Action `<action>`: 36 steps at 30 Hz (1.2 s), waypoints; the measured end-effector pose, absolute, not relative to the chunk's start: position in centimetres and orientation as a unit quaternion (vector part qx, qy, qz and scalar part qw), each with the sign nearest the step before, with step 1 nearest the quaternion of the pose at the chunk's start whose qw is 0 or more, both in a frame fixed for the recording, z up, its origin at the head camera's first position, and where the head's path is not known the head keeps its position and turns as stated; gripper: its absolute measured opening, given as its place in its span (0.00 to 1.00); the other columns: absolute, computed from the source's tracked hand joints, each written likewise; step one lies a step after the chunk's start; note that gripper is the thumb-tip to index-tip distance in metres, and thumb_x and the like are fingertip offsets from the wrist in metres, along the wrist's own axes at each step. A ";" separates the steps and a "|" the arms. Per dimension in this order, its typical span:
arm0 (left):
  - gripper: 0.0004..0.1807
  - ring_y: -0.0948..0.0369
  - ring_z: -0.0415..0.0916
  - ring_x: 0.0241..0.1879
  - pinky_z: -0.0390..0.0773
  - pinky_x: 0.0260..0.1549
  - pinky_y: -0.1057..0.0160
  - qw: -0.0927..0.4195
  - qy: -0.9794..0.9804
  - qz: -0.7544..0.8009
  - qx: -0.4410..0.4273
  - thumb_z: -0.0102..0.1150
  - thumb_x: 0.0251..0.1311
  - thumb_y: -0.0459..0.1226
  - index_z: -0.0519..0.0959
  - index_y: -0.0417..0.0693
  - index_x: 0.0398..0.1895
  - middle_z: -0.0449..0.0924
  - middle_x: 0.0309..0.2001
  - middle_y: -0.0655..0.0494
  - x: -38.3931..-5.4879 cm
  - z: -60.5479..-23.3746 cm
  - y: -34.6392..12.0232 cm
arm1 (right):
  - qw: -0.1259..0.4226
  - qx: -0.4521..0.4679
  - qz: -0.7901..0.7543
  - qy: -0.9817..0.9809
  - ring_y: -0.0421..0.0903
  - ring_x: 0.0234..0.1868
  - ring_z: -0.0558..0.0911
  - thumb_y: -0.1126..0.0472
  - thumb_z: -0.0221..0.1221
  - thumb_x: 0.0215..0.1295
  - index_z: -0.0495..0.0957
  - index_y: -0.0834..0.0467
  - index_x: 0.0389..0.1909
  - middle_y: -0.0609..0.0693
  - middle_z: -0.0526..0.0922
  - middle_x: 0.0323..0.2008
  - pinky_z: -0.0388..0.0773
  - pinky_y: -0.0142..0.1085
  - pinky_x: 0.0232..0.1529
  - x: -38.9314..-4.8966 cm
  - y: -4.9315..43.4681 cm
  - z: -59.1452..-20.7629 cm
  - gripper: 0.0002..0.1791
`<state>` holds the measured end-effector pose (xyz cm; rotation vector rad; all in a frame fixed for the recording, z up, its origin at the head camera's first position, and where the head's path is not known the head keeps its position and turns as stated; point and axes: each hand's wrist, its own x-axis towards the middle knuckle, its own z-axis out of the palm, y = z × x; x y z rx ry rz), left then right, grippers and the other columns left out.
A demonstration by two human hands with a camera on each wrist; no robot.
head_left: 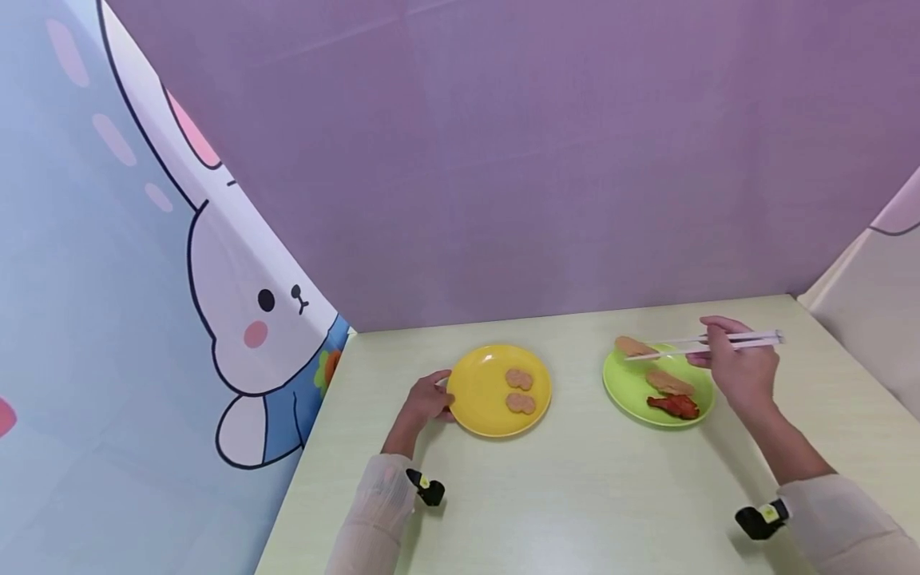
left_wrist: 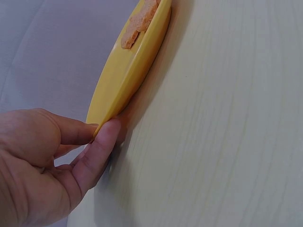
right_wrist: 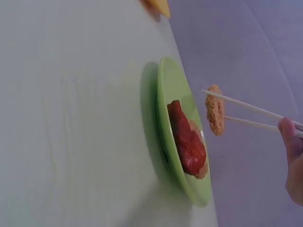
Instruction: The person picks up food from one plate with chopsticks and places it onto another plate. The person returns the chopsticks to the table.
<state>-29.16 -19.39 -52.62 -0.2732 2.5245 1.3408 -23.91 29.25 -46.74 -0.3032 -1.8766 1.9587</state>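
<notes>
My left hand [head_left: 427, 399] pinches the near-left rim of a yellow plate [head_left: 474, 399], thumb above and fingers beneath in the left wrist view. Two light-brown nugget-like pieces [head_left: 520, 379] lie on that plate's right half. With my right hand [head_left: 740, 367] I grip a pair of white chopsticks [head_left: 747, 342]. Between their tips a breaded tan piece [right_wrist: 215, 109] is held in the air, above the far-left rim of a green plate [head_left: 621, 391]. On the green plate rest another tan piece [head_left: 670, 382] and a red-brown chicken drumstick [head_left: 674, 406].
Both plates stand on a pale wood-grain table [head_left: 561, 495], a gap between them. Behind it rises a purple cloth backdrop [head_left: 546, 176]. To the left hangs a blue sheet [head_left: 108, 303] with a rabbit print.
</notes>
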 end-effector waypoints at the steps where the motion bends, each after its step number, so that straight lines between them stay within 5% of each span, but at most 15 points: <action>1: 0.34 0.62 0.84 0.27 0.86 0.29 0.66 0.134 0.872 0.461 -0.094 0.60 0.63 0.29 0.70 0.54 0.74 0.82 0.51 0.44 -29.2 -52.6 -19.4 | 0.205 -0.105 0.707 -0.668 0.39 0.19 0.87 0.61 0.56 0.73 0.86 0.51 0.45 0.40 0.86 0.25 0.83 0.31 0.21 -24.0 29.1 -46.8 0.10; 11: 0.34 0.62 0.84 0.27 0.87 0.28 0.66 0.135 0.871 0.462 -0.100 0.60 0.63 0.28 0.70 0.54 0.73 0.82 0.51 0.44 -29.4 -52.6 -19.6 | 0.187 -0.086 0.711 -0.672 0.40 0.20 0.88 0.58 0.57 0.74 0.85 0.48 0.44 0.39 0.87 0.26 0.84 0.32 0.22 -24.6 27.1 -46.8 0.08; 36: 0.34 0.62 0.84 0.28 0.87 0.28 0.65 0.136 0.875 0.454 -0.100 0.61 0.62 0.29 0.71 0.54 0.73 0.81 0.49 0.45 -29.3 -52.6 -19.9 | 0.174 -0.049 0.685 -0.705 0.40 0.23 0.89 0.56 0.58 0.74 0.83 0.59 0.53 0.41 0.84 0.31 0.86 0.35 0.25 -25.7 19.8 -47.2 0.15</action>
